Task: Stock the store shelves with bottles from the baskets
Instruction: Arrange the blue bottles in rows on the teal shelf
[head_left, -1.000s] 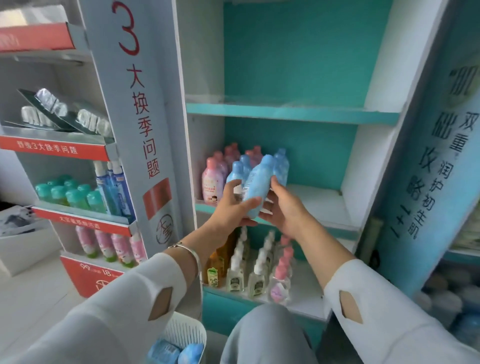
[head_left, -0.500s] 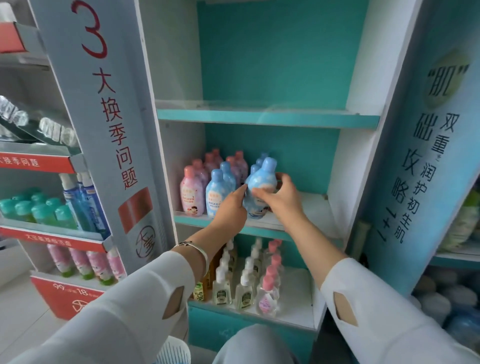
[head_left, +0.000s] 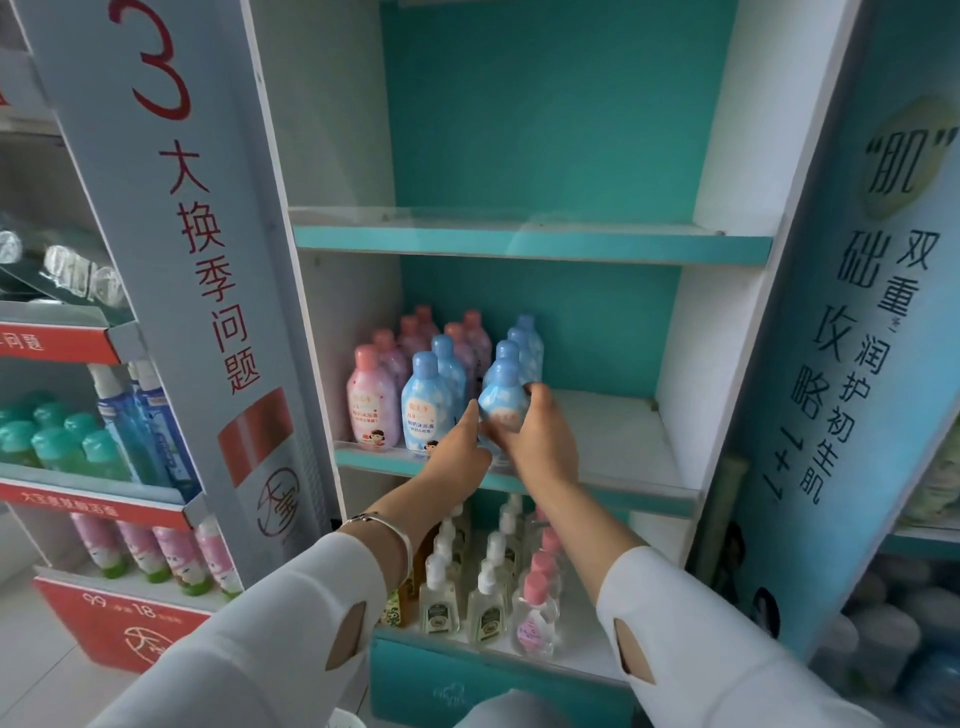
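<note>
A blue bottle (head_left: 501, 397), tilted in the air a second ago, now stands upright at the front of the middle shelf (head_left: 613, 441), beside other blue bottles (head_left: 426, 400). The right hand (head_left: 540, 447) wraps it; the left hand (head_left: 457, 457) touches it with straight fingers. Placement looks nearly finished.

Grey pillar (head_left: 208, 260) is showing a red "3" over "大换季问题". Blue side panel (head_left: 857, 364) is showing "肌", "础攻略 1+1", "双重润护初生肌". Red price sign (head_left: 119, 623) is showing "99", "18".
</note>
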